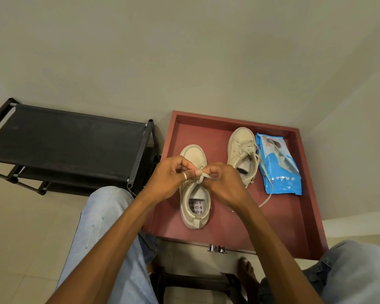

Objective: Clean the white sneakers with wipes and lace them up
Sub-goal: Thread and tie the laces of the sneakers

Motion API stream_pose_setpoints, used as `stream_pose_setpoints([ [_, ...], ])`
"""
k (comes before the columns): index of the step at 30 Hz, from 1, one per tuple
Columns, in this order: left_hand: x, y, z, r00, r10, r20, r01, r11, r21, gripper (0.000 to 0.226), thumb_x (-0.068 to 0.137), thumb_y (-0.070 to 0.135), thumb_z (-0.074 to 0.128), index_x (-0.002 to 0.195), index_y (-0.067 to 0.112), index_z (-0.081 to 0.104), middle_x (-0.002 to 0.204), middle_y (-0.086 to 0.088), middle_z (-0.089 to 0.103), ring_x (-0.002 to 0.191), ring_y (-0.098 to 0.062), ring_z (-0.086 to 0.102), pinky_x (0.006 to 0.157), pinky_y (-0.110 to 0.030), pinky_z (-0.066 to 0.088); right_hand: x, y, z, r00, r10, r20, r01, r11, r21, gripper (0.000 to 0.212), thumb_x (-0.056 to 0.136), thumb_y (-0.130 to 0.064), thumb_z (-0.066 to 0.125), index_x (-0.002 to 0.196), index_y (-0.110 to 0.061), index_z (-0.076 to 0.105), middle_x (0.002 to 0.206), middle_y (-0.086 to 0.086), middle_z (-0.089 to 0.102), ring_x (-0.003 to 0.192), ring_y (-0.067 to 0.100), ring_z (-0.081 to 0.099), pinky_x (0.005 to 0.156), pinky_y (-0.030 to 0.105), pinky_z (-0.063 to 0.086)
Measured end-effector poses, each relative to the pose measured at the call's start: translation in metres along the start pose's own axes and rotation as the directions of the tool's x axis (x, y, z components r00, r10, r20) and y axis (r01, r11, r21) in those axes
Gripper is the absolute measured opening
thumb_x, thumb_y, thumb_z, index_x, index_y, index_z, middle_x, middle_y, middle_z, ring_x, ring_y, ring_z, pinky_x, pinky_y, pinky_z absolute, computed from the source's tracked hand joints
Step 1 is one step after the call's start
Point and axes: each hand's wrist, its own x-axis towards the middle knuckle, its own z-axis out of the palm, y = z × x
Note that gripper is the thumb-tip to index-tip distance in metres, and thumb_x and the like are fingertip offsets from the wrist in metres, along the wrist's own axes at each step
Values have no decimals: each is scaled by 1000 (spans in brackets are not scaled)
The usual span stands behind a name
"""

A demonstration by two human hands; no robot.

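Observation:
Two white sneakers stand toe-away in a dark red tray (294,216). Over the left sneaker (194,207) both my hands meet above its tongue. My left hand (170,179), with a ring on the thumb, pinches the lace (204,176) of that shoe. My right hand (223,183) pinches the same lace from the other side, fingers curled. The hands hide the eyelets of this shoe. The right sneaker (242,150) stands further back, its laces loose and trailing over the tray floor. A blue wipes pack (280,167) lies flat to its right.
A black fabric shoe rack (68,141) stands left of the tray on the tiled floor. My knees in light jeans (105,227) frame the bottom of the view, with a bare foot (247,273) below the tray's front edge. A plain wall rises behind.

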Motion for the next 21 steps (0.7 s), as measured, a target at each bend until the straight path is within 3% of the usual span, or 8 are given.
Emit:
stream_pose_setpoints([
  [3,2,2,0,998,-62,-1,61,997,-56,13,84,10,81,91,5,71,76,-4,76,68,-10,72,66,-18,56,0,0,2,999,44,-24,-41,994,100,13,72,-34,83,79,-25,76,87,-10,71,80,7,68,78,41,57],
  [5,2,1,-1,995,-101,-13,100,991,-93,14,85,12,81,92,5,71,79,-11,75,70,-14,70,67,-19,56,0,0,4,998,21,-66,-16,997,71,12,75,-36,81,80,-25,76,85,-11,71,80,5,67,78,40,55],
  [8,3,0,-5,989,-146,-29,140,978,-153,21,86,12,80,99,-2,71,90,-24,75,77,-21,68,68,-22,56,-1,0,7,995,-11,-100,19,996,85,15,81,-33,77,94,-26,75,93,-14,71,89,1,66,84,38,55],
  [11,2,1,-5,987,-158,-30,151,974,-171,18,87,9,78,99,-2,70,74,-7,74,70,-10,70,68,-20,57,-2,-3,7,985,-51,-166,80,982,173,18,84,-28,76,101,-23,74,97,-12,72,95,4,67,88,37,54],
  [13,2,1,-4,986,-166,-25,159,971,-180,16,87,10,78,98,0,71,71,0,73,67,-7,70,67,-18,58,-3,-6,7,972,-107,-207,137,981,139,9,85,-26,75,93,-23,76,91,-13,71,90,5,66,84,36,54],
  [15,1,1,-4,983,-179,-32,171,968,-182,16,86,12,80,96,3,72,77,-4,75,71,-11,71,70,-21,59,-3,-5,5,966,-127,-227,145,988,61,5,86,-28,73,87,-24,76,87,-14,70,86,4,64,81,37,53],
  [19,1,0,-6,974,-216,-63,209,973,-102,21,84,20,82,95,4,74,89,-13,78,76,-17,69,75,-28,58,-1,3,-4,960,-141,-243,111,985,-133,14,87,-32,71,75,-24,69,94,-11,62,91,7,56,80,30,47],
  [21,1,-4,-10,971,-224,-86,221,974,-48,22,84,24,83,91,5,74,82,-13,76,71,-16,67,68,-27,57,-4,6,-12,967,-126,-221,79,975,-210,19,88,-30,69,70,-24,66,96,-7,58,94,9,52,80,27,41],
])
